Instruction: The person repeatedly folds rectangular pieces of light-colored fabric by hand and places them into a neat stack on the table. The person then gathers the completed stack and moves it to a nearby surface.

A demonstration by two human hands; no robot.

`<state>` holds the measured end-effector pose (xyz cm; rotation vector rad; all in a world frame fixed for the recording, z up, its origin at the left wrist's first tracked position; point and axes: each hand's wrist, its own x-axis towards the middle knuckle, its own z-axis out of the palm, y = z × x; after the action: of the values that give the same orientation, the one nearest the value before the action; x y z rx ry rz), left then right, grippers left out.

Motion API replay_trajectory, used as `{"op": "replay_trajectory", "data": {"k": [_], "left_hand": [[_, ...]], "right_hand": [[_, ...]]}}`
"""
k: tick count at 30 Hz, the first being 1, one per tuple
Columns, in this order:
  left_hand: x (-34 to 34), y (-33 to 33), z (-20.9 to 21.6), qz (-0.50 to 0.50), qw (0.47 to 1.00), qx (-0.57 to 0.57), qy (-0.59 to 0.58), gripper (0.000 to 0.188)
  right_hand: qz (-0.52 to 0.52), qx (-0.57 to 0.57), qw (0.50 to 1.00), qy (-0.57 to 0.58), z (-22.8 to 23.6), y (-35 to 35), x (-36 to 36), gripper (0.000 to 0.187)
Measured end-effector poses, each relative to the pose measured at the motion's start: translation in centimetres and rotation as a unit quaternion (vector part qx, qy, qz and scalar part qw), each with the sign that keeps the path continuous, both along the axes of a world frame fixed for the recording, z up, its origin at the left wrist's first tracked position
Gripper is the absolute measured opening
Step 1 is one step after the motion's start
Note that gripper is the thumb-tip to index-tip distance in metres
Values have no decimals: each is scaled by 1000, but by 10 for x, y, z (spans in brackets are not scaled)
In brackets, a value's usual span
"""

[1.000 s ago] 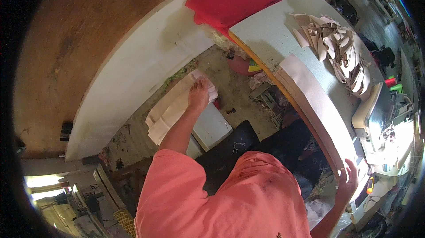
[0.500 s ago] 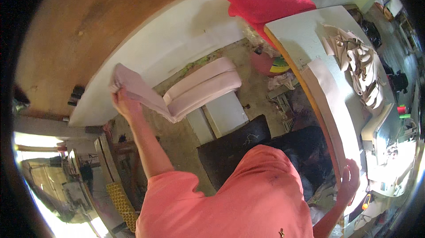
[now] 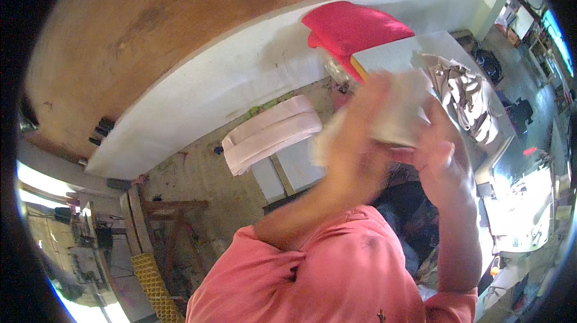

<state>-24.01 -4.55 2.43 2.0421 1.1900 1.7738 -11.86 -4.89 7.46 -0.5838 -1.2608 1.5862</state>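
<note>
A pale beige-pink fabric piece (image 3: pixel 404 103) is held up in front of me, blurred by motion, with part of it trailing behind my left wrist. My left hand (image 3: pixel 368 115) is closed on its left side, the fingers smeared. On the right side my right hand (image 3: pixel 442 151) grips the same cloth, thumb toward me. To the left of both hands, a folded stack of pale pink fabric (image 3: pixel 273 136) lies across a low grey-white bench (image 3: pixel 300 169).
A pale-topped table (image 3: pixel 390 52) on the right bears a crumpled heap of beige strips (image 3: pixel 466 97). Red fabric (image 3: pixel 360 25) lies at its far end, by the white wall (image 3: pixel 198 76). A brightly lit sewing machine (image 3: pixel 520 203) stands at right; yellow mesh roll (image 3: pixel 153 284) lower left.
My left hand has swung from the far left to the centre right with its fabric. My right hand has risen from the table edge to meet it. The view has shifted slightly.
</note>
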Motion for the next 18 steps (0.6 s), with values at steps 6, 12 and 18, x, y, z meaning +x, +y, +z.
{"op": "replay_trajectory", "data": {"k": [6,12,18], "left_hand": [[70,10,-55,-297,934,-105,-167,67],[-3,18,-100,-280,908,-206,-233,82],[-56,-31,-113,-223,889,-343,-206,96]], "right_hand": [[-217,-34,908,-357,-9,16,47,47],[-150,156,882,-419,8,13,51,38],[-34,156,939,-304,29,25,31,37]]}}
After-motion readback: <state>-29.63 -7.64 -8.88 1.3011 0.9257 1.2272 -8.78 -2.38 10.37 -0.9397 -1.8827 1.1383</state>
